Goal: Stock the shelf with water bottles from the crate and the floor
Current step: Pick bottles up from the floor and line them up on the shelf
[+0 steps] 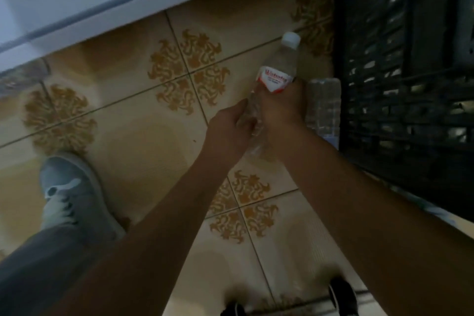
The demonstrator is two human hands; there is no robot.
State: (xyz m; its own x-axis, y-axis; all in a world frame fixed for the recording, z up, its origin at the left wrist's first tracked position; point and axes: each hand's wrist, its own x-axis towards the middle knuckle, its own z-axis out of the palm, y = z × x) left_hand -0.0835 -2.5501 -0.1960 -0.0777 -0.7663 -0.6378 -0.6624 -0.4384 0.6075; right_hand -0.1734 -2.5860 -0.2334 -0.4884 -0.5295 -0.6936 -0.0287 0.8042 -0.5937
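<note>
Both hands on one bottle (278,77) above the tiled floor (133,136), just beside the dark crate (410,72). Right hand (282,108) wrapped round the middle, just under the red-and-white label; left hand (230,128) curled about the lower body, near the base. Long axis tilted, white cap (291,39) pointing up and away toward the crate's near corner, base pointing back toward the body. Best done by keeping the firm grip at the middle, letting the left merely steady the base, then turning cap-up before lifting toward the pale shelf edge (102,15) at upper left. Worth avoiding a hard squeeze: thin plastic, likely to buckle. More bottles (324,102) against the crate's side, probably next.
</note>
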